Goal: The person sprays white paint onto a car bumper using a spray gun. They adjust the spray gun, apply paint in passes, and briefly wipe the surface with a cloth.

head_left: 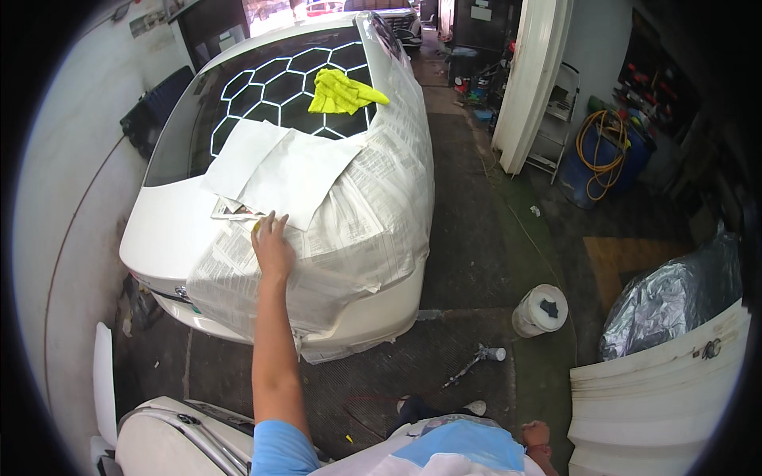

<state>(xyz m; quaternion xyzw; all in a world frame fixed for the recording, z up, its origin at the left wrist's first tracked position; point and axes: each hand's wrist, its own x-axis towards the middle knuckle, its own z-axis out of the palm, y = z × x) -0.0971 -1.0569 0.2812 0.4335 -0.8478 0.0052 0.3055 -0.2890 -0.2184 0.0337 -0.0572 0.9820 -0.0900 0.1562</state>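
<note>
Just beyond the left hand, grip impossible to tell, overlapping white sheets.

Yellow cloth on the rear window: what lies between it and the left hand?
In the head view, white paper sheets lie between the left hand and the yellow cloth, then a strip of dark rear window.

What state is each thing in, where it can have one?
Left hand: outstretched, grip unclear
Right hand: fingers curled
White sheets: overlapping, unfolded
Printed paper: wrinkled, draped
Car: partly covered
Yellow cloth: crumpled
Bucket: upright
Yellow hose: coiled
Stepladder: standing
Silver sheeting: crumpled
</note>
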